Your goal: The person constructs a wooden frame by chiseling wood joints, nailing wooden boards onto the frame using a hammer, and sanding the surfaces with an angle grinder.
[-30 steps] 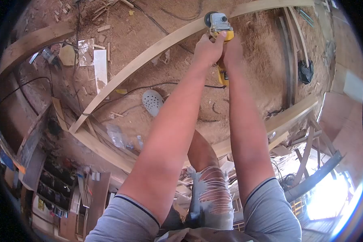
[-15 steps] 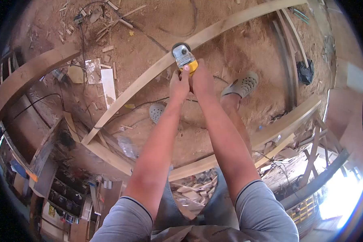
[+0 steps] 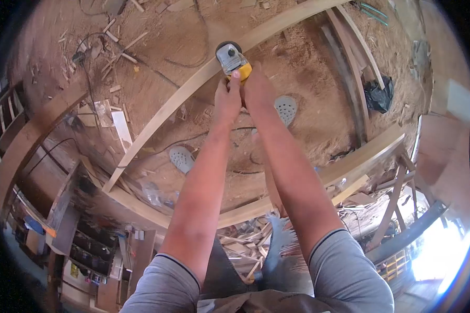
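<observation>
Both my hands are closed round a yellow and silver angle grinder [image 3: 232, 58], held out at arm's length. My left hand [image 3: 228, 99] wraps its near left side, thumb on top of the yellow body. On the right side my right hand [image 3: 258, 88] grips the body, its fingers mostly hidden. The grinder's dark round disc lies at the edge of a long pale wooden beam [image 3: 180, 98], which runs diagonally under it. Whether the disc touches the wood I cannot tell.
A second timber [image 3: 363, 155] crosses between me and the grinder. Grey clogs [image 3: 181, 158] are on my feet on the sawdust-covered ground. Cables [image 3: 177, 141] trail across the floor. A dark curved beam [image 3: 39, 125] lies left; a black plastic bag [image 3: 378, 95] sits right. Wood scraps lie about.
The grinder and both hands have shifted slightly up and left in view, along the beam. My right foot has stepped inward and forward. The camera view has moved a little.
</observation>
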`<state>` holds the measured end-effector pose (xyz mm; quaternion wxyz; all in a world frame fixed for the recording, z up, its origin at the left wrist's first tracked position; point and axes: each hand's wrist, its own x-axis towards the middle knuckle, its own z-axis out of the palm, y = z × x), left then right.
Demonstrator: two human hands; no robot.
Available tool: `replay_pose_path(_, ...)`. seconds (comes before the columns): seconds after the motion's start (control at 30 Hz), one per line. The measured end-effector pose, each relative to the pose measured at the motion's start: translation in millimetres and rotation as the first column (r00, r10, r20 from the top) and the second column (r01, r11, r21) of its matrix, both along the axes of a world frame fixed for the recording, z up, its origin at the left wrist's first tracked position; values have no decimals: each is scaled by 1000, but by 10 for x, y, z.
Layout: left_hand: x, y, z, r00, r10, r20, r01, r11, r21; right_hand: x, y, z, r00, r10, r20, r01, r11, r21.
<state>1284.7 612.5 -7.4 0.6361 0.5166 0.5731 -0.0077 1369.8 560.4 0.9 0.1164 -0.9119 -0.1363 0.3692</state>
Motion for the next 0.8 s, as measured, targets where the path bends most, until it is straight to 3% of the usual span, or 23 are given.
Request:
replay_pose_path(0.1, 340, -42, 51, 997, -46, -57, 42, 998, -56, 324, -72, 29, 1000, -20, 0, 20, 1000, 20)
replay_pose_path(0.2, 647, -140, 91, 998, -53, -37, 52, 999, -7, 497, -229, -163, 993, 8, 121, -8, 1000, 5)
replay_pose_path(0.3, 964, -287, -50, 998, -60, -19, 61, 997, 46, 897, -339, -117, 998, -30, 60, 27, 999, 47)
replay_pose_path(0.4, 1224, -306, 47, 992, -119, -44, 117, 993, -34, 1090, -473, -254, 987, 27, 159, -30, 999, 18)
replay_pose_path(0.5, 1420, -403, -106, 995, -102, -9, 102, 995, 9, 1335, -516, -129, 984, -22, 176, 9, 997, 71)
replay_pose_path(0.6, 1716, -479, -3, 990, -139, -2, 138, 984, 110, 1621, -579, -138, 988, -109, 114, 100, 992, 83)
replay_pose_path(0.7, 1902, -515, -174, 987, -161, -7, 161, 987, 4, 1858, -635, -180, 985, -165, 48, 162, 984, 68)
replay_pose_path(0.8, 2172, -621, -199, 985, -175, 10, 175, 985, -9, 2134, -713, -103, 991, -98, 88, 99, 995, -2)
